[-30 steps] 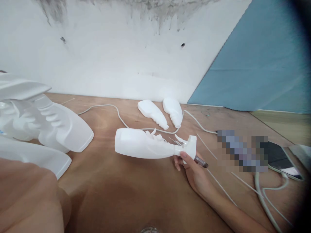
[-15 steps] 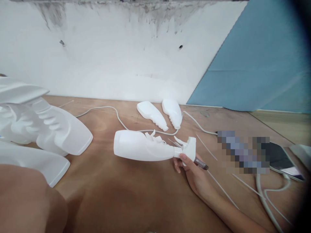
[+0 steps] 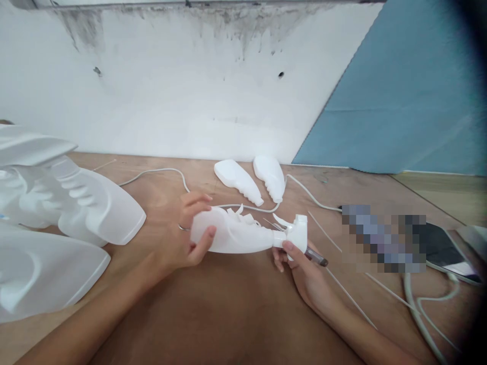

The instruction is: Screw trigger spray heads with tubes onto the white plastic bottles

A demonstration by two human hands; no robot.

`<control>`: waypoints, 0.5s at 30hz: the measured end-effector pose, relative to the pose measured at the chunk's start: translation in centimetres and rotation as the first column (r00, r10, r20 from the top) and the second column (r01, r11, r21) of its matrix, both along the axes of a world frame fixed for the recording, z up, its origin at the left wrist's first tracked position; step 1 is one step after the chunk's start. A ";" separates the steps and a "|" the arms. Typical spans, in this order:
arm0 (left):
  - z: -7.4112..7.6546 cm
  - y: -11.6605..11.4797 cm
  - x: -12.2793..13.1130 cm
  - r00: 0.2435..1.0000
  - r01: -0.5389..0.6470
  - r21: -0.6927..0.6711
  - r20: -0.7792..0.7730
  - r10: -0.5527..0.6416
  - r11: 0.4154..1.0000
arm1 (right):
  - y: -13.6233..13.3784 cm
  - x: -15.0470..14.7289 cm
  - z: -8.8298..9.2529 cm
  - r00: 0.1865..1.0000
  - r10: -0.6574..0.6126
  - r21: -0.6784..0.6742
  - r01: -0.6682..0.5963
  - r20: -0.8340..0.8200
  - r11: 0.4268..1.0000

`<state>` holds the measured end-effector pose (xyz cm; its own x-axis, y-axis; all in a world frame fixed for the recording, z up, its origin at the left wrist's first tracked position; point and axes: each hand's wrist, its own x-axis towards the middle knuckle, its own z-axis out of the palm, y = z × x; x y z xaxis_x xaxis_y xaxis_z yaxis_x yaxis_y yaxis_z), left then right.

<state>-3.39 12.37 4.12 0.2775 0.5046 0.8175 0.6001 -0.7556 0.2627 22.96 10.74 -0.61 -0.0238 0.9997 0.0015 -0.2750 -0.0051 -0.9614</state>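
A white spray bottle [image 3: 239, 234] lies on its side above the wooden table, its base to the left and its trigger head [image 3: 300, 234] to the right. Around the base end my left hand [image 3: 190, 233] is wrapped, thumb in front and fingers behind, with a ring on one finger. At the neck and trigger head, my right hand [image 3: 300, 263] grips with thumb and fingers. A dark, slim object [image 3: 316, 256] sticks out beside the right hand. Behind the bottle lie small white trigger parts [image 3: 243, 215], partly hidden by it.
Two white bottles [image 3: 238, 181] [image 3: 269, 177] lie near the white wall. Several large white bottles [image 3: 102, 203] are piled at the left. A cable [image 3: 314, 200] crosses the table [image 3: 152, 192]. At the right are a phone [image 3: 443, 248], more cables and a blurred patch.
My left hand has come in from the lower left and closed around the bottle's base. The right hand and the trigger head are almost where they were.
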 end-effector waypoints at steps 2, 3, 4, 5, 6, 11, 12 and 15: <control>-1.9 0.6 -0.5 0.982 0.032 0.034 -0.189 -0.025 0.999 | 0.0 0.0 0.1 1.000 -0.006 0.004 0.006 0.002 1.000; -2.8 0.8 -0.8 0.963 0.042 0.043 -0.269 -0.029 0.998 | 0.0 0.0 0.1 1.000 -0.010 0.003 0.010 -0.001 1.000; -3.5 1.0 -1.2 0.949 0.040 0.040 -0.315 -0.025 0.998 | 0.0 0.0 0.1 1.000 -0.013 0.001 0.013 -0.005 1.000; -4.0 1.1 -1.4 0.941 0.029 0.029 -0.339 -0.018 0.999 | 0.0 0.0 0.1 1.000 -0.012 -0.001 0.012 -0.009 1.000; -4.3 1.2 -1.6 0.938 0.014 0.011 -0.347 -0.009 1.000 | 0.1 0.0 0.1 1.000 -0.007 -0.004 0.007 -0.011 1.000; -4.3 1.6 -1.7 0.927 -0.016 -0.014 -0.376 0.009 1.000 | 0.3 0.3 -0.3 1.000 0.008 -0.018 -0.008 -0.018 1.000; -4.3 1.7 -1.6 0.925 -0.014 -0.016 -0.379 0.007 1.000 | 0.3 0.3 -0.4 1.000 0.015 -0.010 -0.015 -0.009 1.000; -4.5 1.9 -1.6 0.928 -0.014 -0.035 -0.373 0.000 0.999 | 0.4 0.6 -0.6 0.999 0.041 0.017 -0.042 0.029 0.999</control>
<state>-4.97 14.27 -0.34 0.5550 0.5349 0.6371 0.6654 -0.7451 0.0460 23.52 11.12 -1.20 -0.0656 0.9977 0.0182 -0.2474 0.0014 -0.9689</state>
